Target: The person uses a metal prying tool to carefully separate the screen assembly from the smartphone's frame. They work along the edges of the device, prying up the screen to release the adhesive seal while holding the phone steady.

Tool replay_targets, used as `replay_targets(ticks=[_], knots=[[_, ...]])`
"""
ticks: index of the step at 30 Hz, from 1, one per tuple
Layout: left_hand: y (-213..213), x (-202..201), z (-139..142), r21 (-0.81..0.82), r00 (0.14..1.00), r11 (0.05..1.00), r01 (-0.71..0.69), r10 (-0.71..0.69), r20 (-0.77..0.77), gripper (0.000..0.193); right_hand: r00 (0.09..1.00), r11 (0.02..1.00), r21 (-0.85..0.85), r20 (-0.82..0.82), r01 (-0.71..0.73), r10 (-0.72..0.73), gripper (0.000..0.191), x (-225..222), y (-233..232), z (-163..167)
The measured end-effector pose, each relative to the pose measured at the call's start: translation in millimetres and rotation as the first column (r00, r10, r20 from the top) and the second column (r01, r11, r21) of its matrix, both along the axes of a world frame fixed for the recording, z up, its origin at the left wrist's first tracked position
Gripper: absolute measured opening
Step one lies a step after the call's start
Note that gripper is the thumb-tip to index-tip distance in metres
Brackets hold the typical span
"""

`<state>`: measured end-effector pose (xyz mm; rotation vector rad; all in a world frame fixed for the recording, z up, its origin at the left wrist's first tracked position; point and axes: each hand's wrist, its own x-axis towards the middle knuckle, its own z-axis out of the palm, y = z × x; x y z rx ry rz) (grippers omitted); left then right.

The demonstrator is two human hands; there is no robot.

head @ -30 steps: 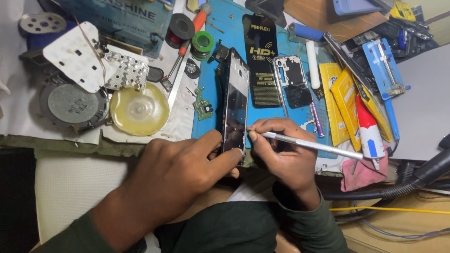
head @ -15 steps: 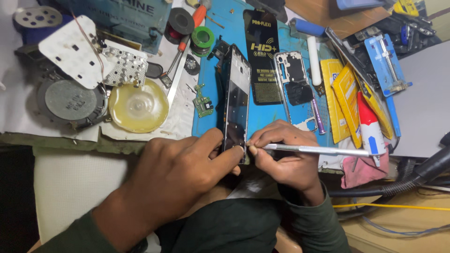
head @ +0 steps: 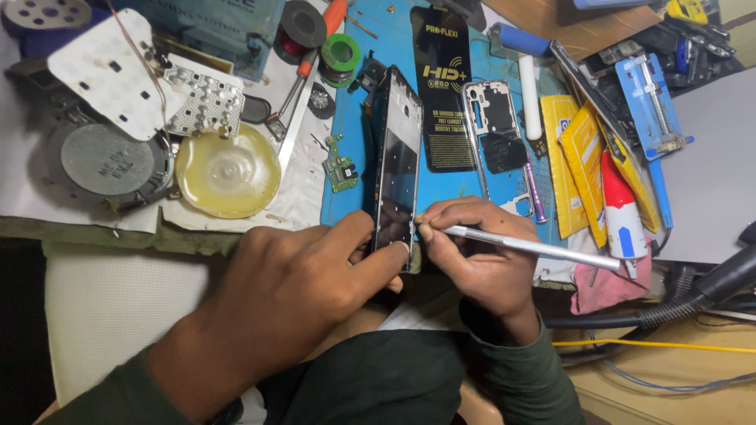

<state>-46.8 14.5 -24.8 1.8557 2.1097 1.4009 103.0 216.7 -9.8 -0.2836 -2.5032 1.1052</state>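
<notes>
Low in the centre of the frame, the left hand (head: 295,287) lies palm down with its fingers stretched toward the upper right, thumb and fingertips pressed against the near end of one opened phone (head: 396,169), pinning it by its lower edge. The phone stands on its long side on the blue work mat (head: 350,201), running from the upper centre of the frame down to the hands, dark glass facing right. Just right of it, the right hand (head: 480,256) is curled closed around one slim silver tool (head: 535,248), gripped like a pen; the tip meets the phone's lower right corner while the shaft angles off toward the right edge of the frame. Both wrists come out of dark green sleeves at the bottom. On the mat lie one small green circuit board (head: 340,164) left of the phone and one bare phone frame (head: 494,142) right of it. In the upper left sit one yellowish round dish (head: 227,171) and one grey round disc (head: 106,161). At the top centre stand two spools (head: 340,53), one dark, one green.
</notes>
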Motion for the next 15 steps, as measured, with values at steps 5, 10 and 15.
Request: replay_targets(ticks=[5,10,15], knots=[[-0.2,0.2,-0.1,0.002,1.000,1.000,-0.006,0.006,0.002,0.019,0.998,0.998,-0.021,0.000,-0.065,0.065,0.014,-2.5,-1.8,3.5],[0.8,0.4,-0.6,0.031,1.000,1.000,-0.005,0.005,0.010,0.022,0.999,0.999,0.026,0.005,0.047,-0.047,0.014,-3.7,-5.1,2.5],[0.6,-0.1,-0.5,0.029,1.000,1.000,-0.006,0.006,0.005,0.020,1.000,0.999,-0.031,-0.006,-0.018,0.018,0.013,-4.8,-5.8,4.4]])
